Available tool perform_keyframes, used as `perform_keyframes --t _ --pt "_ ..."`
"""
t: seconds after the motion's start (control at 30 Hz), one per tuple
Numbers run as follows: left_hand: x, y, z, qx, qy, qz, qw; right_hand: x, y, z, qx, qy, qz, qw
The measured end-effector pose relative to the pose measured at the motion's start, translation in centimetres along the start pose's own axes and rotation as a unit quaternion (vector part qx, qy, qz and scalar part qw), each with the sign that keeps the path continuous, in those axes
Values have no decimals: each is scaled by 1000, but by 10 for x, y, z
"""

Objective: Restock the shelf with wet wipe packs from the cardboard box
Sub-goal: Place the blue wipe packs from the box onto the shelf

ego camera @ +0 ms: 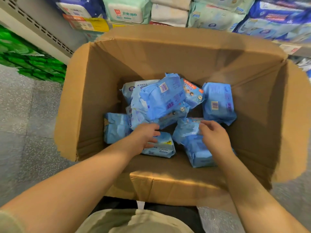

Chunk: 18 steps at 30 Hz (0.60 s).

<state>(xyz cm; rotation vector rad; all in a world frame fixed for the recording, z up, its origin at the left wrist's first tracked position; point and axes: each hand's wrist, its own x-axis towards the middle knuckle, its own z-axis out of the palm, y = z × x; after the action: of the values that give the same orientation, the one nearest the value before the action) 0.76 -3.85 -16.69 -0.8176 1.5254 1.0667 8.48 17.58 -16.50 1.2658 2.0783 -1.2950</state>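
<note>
Both arms reach into an open cardboard box (pixel 94 91) on the speckled floor (pixel 25 115), where about eight soft, crinkled blue wet wipe packs (pixel 162 100) lie jumbled across its bottom, bare cardboard showing at the near side. The left hand (pixel 145 137) hovers with fingers loosely spread over a flat pack (pixel 161 147); the right hand (pixel 214 137), fingers slightly curled and gripping nothing, rests over another pack (pixel 196 148). Beyond the box's far flap, the shelf (pixel 292 49) is stacked with more packs.

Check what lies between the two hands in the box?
Head view: a strip of bare box floor separates the left hand from the right hand; blue packs lie under both.
</note>
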Motion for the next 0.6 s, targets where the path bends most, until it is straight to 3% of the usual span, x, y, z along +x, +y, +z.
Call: perform_keyframes --t 0.13,0.23,0.4,0.6 --pt "9 1 15 35 -9 0 999 7 15 -20 -31 23 21 999" --pt "12 1 22 63 -7 1 998 12 26 -29 -122 -22 13 992" --pt "10 1 42 100 -33 -11 994 20 32 -31 -366 -134 58 919" --pt "9 -5 93 124 -78 -65 987 38 39 -33 -361 -123 139 914"
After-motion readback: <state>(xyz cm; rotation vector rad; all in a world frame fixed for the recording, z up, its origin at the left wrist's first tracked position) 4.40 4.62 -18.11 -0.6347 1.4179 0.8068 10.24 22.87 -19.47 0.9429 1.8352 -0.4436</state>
